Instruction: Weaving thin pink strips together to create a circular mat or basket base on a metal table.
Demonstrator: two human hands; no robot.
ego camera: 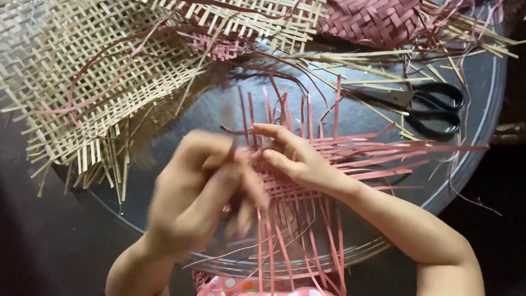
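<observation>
- The half-woven red mat [307, 164] sat in the middle of the round dark desk [482, 109], loose strips fanning out toward the top, the right and the near edge
- Right hand [296, 159] lay on the woven patch, fingers curled with thumb and forefinger pinched on a strip near its left edge
- Left hand [200, 192] was a blur (mid-motion); its grip looked mostly closed around the strip ends, but I couldn't tell for sure
- My guess: those strips are light, thin and springy, easy to kink or split, so best pinched close to the woven part, not out at the floppy tips
- Black scissors [433, 107] lay at the far right, a pale woven mat [93, 71] spread over the far left, and a finished reddish woven piece [372, 22] at the top
</observation>
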